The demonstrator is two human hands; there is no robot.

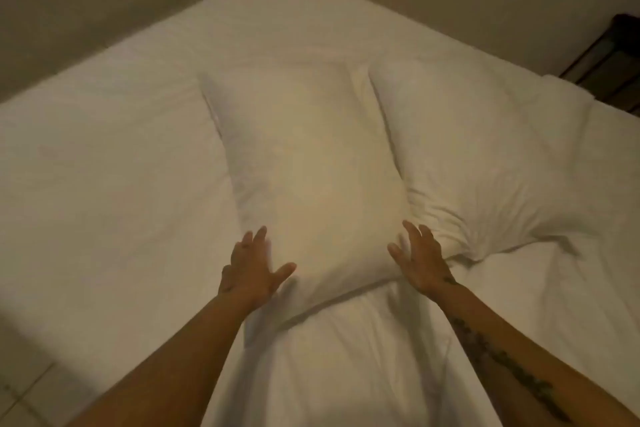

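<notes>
Pillow: your pillow (304,177) lies flat in the middle of the bed (104,166), with its near end just in front of your wrists.
Long axis: it runs near to far, the far end leaning a little left. The short near edge faces you.
Left hand: your left hand (256,263) lies on the near-left corner. Its fingers (258,236) are straight and spread, grasping nothing, and the thumb points right across the cover.
Right hand: your right hand (420,260) sits at the near-right corner. Its fingers (412,230) are also straight and released, in the crease where the second pillow (467,163) bunches against yours.
Direction from fingers: the bulk of the pillow lies beyond both sets of fingertips and between the two hands. Neither hand is clearly nearer.
Contact: both hands look to be touching the cover, but blur hides how firmly they press.
Neighbour: the second pillow touches yours along its right side.
Likely next move: a push from here would probably travel along the long axis, away from you. Keep both hands even or the pillow may swing, and mind that your right hand could drag the second pillow along.
</notes>
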